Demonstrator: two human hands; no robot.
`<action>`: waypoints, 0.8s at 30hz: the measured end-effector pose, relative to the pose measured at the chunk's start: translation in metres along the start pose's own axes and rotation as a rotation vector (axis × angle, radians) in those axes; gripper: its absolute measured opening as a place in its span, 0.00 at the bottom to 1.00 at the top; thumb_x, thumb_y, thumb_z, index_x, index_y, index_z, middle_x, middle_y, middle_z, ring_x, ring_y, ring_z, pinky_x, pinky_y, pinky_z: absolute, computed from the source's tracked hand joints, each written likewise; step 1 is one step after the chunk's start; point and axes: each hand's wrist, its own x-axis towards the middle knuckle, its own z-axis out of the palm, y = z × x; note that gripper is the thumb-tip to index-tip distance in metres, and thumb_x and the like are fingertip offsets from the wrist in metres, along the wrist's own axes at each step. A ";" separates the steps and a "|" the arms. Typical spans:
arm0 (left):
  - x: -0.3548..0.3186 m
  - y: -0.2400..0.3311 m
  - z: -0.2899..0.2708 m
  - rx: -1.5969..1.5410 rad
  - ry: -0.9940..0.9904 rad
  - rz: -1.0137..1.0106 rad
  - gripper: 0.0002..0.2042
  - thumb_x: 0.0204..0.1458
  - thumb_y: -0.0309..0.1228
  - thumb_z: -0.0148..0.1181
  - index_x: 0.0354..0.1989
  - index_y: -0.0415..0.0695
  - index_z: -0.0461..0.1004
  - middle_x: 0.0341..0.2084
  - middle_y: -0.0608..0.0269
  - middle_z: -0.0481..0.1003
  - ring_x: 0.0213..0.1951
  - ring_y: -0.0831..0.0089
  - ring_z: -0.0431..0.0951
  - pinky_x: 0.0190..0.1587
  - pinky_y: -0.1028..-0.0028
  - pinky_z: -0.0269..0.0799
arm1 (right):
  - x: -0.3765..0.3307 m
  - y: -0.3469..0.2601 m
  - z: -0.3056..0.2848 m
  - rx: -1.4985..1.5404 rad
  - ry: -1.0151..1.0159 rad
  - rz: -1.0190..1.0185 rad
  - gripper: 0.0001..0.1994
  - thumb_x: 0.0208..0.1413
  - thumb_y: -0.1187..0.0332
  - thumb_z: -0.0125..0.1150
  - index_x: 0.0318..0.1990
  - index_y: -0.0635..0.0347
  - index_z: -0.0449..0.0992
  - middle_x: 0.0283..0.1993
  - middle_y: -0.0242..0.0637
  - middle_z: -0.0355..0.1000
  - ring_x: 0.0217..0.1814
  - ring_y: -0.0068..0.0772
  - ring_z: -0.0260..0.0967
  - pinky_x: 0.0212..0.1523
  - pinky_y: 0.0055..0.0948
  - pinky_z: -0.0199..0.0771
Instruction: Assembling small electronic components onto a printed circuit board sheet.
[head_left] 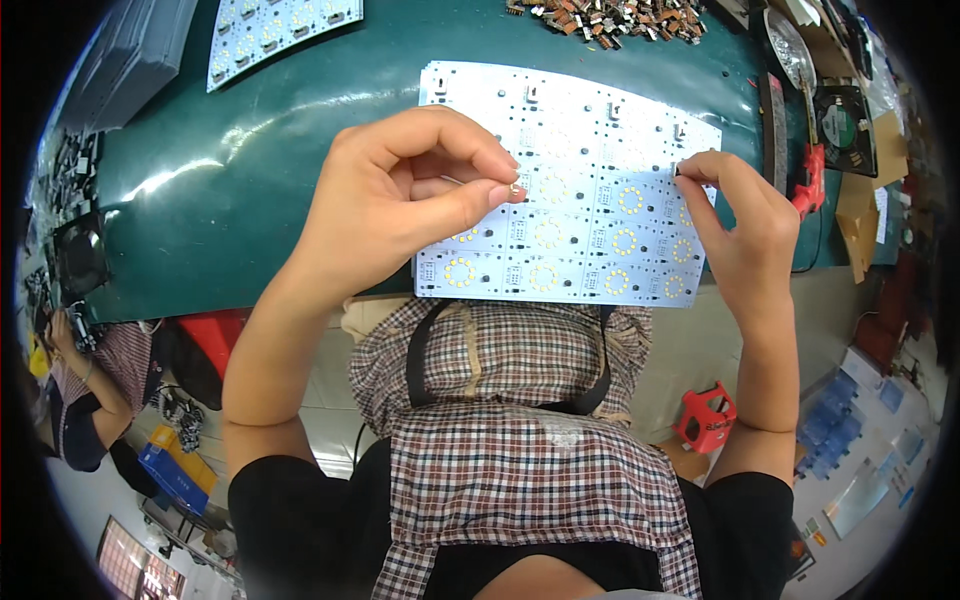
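A white circuit board panel (560, 215) lies in front of me, printed with repeated rings of small yellow LEDs. Small slide switches (614, 112) stand along its far row. Above the panel's left half, my left hand (395, 185) is closed in a pinch, a tiny metallic part (514, 190) showing at its thumb and fingertip; it looks like one more switch. At the right edge, just nearer than the far row, my right hand (748, 210) pinches a small dark piece (678, 170) against or just over the board. The fingertips mostly cover that piece, so its kind is unclear.
Loose brown-and-silver switches (610, 18) are heaped at the far edge of the green table (250, 190). Another LED panel (280, 35) lies far left, beside stacked boards (130, 60). A red-handled tool (812, 180) sits right. Another person's arm (105, 395) shows at left.
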 end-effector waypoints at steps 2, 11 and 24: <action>0.000 -0.001 -0.002 -0.010 -0.002 0.002 0.06 0.54 0.12 0.62 0.39 0.32 0.78 0.42 0.52 0.77 0.44 0.65 0.84 0.49 0.71 0.83 | 0.005 0.002 -0.004 0.070 -0.008 0.017 0.09 0.49 0.82 0.70 0.37 0.62 0.77 0.34 0.38 0.78 0.32 0.37 0.78 0.34 0.28 0.77; 0.002 0.018 -0.013 0.753 0.151 0.305 0.08 0.48 0.16 0.69 0.36 0.34 0.80 0.34 0.58 0.83 0.34 0.73 0.85 0.40 0.76 0.83 | 0.074 0.063 0.021 0.192 -0.123 0.265 0.06 0.57 0.75 0.68 0.39 0.66 0.79 0.36 0.34 0.80 0.39 0.25 0.79 0.46 0.25 0.77; -0.007 0.008 -0.028 0.642 0.166 0.288 0.06 0.49 0.15 0.69 0.34 0.35 0.79 0.36 0.58 0.83 0.37 0.73 0.85 0.41 0.75 0.84 | 0.113 0.034 0.052 -0.052 -0.171 0.101 0.06 0.48 0.72 0.68 0.30 0.65 0.82 0.30 0.49 0.79 0.35 0.52 0.79 0.38 0.42 0.78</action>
